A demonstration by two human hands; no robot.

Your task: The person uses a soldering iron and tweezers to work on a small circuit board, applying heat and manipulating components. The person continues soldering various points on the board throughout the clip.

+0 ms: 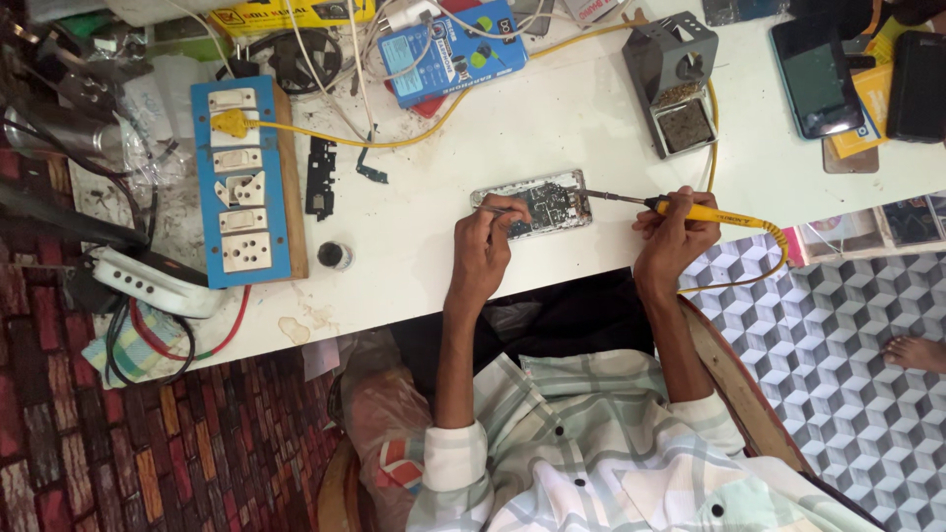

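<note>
Opened phone (pixel 534 203), its back cover off and circuit board bared, lies flat on the white counter (pixel 552 118) just in front of you, between your two hands. Your left hand (pixel 481 246) has its fingers pinched together on fine tweezers (pixel 498 209) touching the board's left end, while your right hand (pixel 673 229) is clamped around the yellow soldering iron (pixel 690 210), its tip resting at the phone's right edge. Judging by that, disassembly is done and the soldering is mid-way; refitting the loose black parts (pixel 320 177) lying near the blue socket board (pixel 243 180) looks left.
</note>
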